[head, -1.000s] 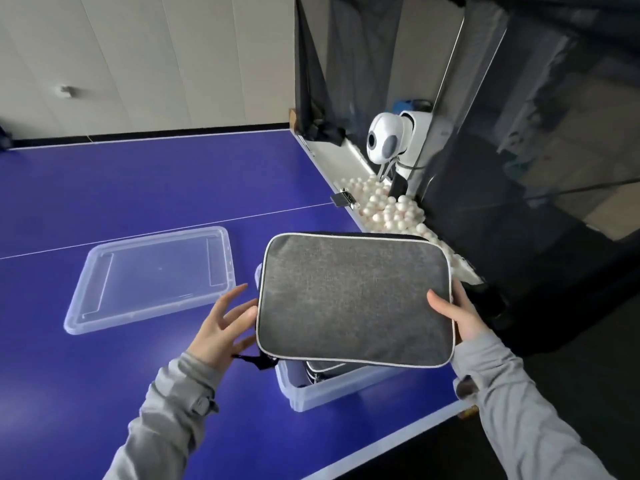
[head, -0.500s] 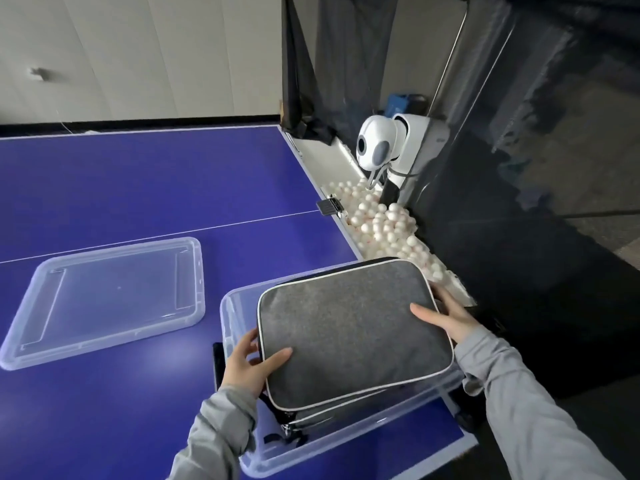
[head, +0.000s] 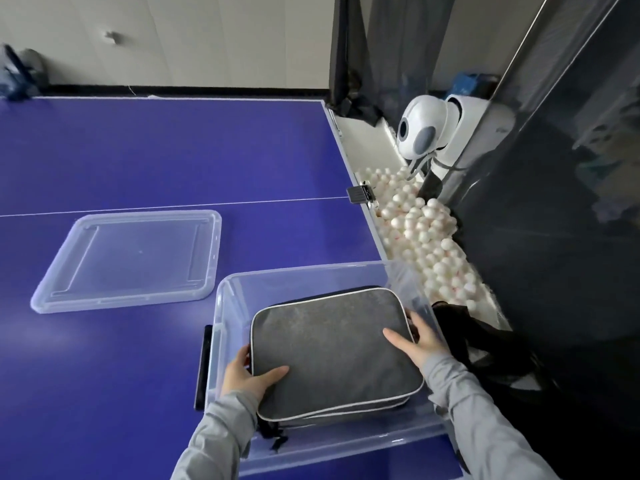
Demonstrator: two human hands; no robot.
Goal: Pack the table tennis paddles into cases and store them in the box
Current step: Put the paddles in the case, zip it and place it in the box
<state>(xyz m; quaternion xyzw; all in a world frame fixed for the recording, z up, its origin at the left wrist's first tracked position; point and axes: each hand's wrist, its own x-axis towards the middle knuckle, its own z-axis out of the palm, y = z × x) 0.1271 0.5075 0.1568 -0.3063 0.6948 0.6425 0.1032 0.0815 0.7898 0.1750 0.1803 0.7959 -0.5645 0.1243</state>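
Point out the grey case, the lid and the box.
grey case (head: 332, 348): head view, middle of its top face.
lid (head: 138, 258): head view, centre of the clear panel.
box (head: 298, 268): head view, far rim.

A big blue table (head: 145, 161) holds the things. It has a thin white line across it and a white edge. Two things sit right on top — a see-through box (head: 228, 306) near the right corner, and its flat see-through lid (head: 135, 258) lying just to the left. The box and lid are close but not touching.
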